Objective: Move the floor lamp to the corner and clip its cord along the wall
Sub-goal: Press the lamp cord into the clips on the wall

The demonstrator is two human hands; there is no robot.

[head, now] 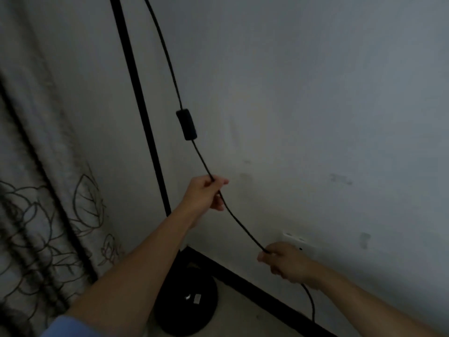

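Two bare hands pinch one thin black power cord (239, 222) in front of a pale grey painted wall (315, 93). Left hand (205, 194) is higher, fingers closed around the cord with thumb and forefinger tips meeting near the top of the fist. Right hand (286, 261) is lower and to the right, also closed on the cord, knuckles toward camera. Cord runs taut in a straight diagonal between the two grips.

Above the left hand the cord rises to a black rectangular inline switch (186, 124), then curves on up and out of the top of frame. Below the right hand it hangs slack and drops toward the black skirting strip (255, 285) at the foot of the wall.

Floor lamp: slim black metal pole (138, 100) stands just left of the cord, tilted in the wide-angle view, running down behind the left forearm to a round black flat base (192, 305) on the light floor (243, 317). Base sits in the corner, close to the skirting; small pale label on its top, unreadable.

White wall socket plate (295, 238) is just behind the right hand, partly hidden by it. Cannot tell if anything is plugged in.

Beige curtain with dark outlined flower print (43, 190) hangs at left, near the lamp pole. Blue sleeve edge (65, 328) shows at bottom left. Frame is dim and a bit blurred.
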